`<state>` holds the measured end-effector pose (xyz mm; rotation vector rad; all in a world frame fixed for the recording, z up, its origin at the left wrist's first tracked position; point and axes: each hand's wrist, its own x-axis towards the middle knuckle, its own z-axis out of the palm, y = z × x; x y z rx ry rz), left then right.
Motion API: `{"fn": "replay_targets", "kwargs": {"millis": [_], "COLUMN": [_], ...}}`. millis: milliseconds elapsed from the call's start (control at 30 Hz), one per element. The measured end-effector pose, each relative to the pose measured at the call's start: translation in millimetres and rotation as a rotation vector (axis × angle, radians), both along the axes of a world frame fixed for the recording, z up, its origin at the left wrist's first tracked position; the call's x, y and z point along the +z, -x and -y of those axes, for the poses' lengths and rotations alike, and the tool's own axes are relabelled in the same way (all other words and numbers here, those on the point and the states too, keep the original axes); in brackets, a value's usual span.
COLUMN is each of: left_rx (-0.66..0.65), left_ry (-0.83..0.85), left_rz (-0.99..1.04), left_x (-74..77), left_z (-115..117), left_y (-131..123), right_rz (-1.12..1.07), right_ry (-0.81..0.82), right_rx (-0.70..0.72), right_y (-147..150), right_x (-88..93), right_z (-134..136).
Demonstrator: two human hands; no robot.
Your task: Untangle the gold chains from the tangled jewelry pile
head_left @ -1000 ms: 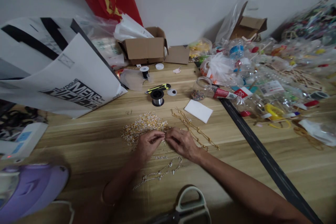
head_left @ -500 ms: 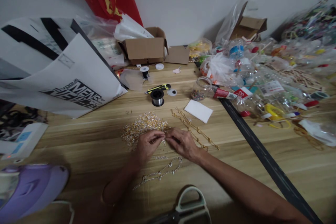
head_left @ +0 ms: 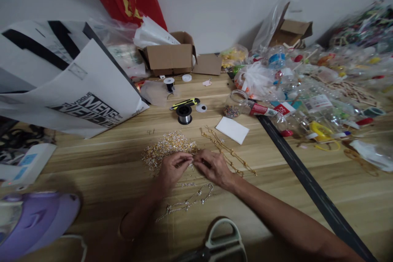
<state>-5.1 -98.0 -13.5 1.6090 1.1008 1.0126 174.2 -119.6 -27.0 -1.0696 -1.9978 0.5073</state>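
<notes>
My left hand [head_left: 174,168] and my right hand [head_left: 214,167] meet fingertip to fingertip over the wooden table. Both are closed in a pinch; whatever sits between the fingers is too small to make out. Just behind my left hand lies a heap of gold and silver beads or charms [head_left: 167,144]. Two gold chains [head_left: 225,149] stretch beyond my right hand. Nearer to me, a silver chain [head_left: 187,202] with small charms lies curved on the wood, with a short silver piece [head_left: 186,184] above it.
A spool of wire [head_left: 184,114], a yellow-black utility knife [head_left: 184,103] and a jar of beads [head_left: 232,108] stand behind the heap. Scissors [head_left: 225,239] lie at the near edge. Bottles [head_left: 307,102] crowd the right; a white bag [head_left: 73,90] and purple iron [head_left: 39,223] are left.
</notes>
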Motion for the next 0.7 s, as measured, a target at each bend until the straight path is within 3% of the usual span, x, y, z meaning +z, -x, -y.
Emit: {"fn": "replay_targets", "kwargs": {"millis": [333,700], "left_rx": [-0.001,0.004], "left_ry": [0.073,0.073], "left_rz": [0.037,0.029], "left_x": [-3.4,-2.9], "left_z": [-1.4,-0.9], "left_y": [-0.2,-0.1], "right_rz": [-0.035,-0.044], "right_ry": [-0.020,-0.016], "right_rx": [0.066,0.020], "right_y": [-0.2,0.4], "right_x": [2.4,-0.9], "right_z": [-0.9,0.0]}}
